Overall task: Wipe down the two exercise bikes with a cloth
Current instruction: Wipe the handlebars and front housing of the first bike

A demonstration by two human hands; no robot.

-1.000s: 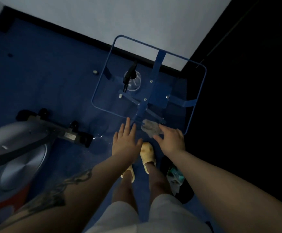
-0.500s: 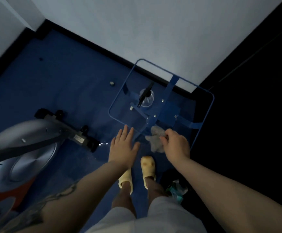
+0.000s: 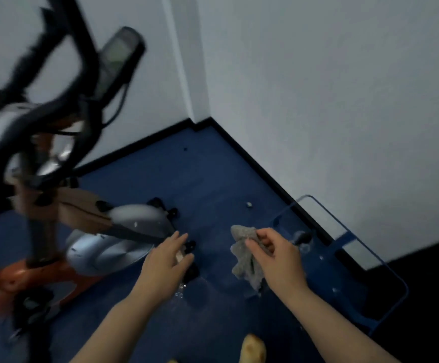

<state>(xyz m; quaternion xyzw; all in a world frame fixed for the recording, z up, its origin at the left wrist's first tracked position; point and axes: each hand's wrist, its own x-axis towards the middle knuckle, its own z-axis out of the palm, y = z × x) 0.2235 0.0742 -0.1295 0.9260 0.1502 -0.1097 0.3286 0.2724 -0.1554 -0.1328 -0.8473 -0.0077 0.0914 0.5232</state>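
Note:
A grey cloth (image 3: pixel 244 254) hangs from my right hand (image 3: pixel 278 260), which pinches its upper part above the blue floor. My left hand (image 3: pixel 164 263) is held out flat with fingers apart, holding nothing, just in front of the bike's front foot. An exercise bike (image 3: pixel 82 224) with an orange frame, silver flywheel cover, black handlebars and a console (image 3: pixel 120 52) fills the left side, blurred by motion. I see only this one bike.
A blue metal frame (image 3: pixel 349 260) lies on the floor at the right against the white wall, with a clear spray bottle (image 3: pixel 301 241) inside it. A small round object (image 3: pixel 249 204) lies near the skirting. My yellow shoe (image 3: pixel 252 349) shows at the bottom.
My right hand has lifted the cloth off the blue frame and moved left. The view has swung up and left, bringing the bike's handlebars and console into sight.

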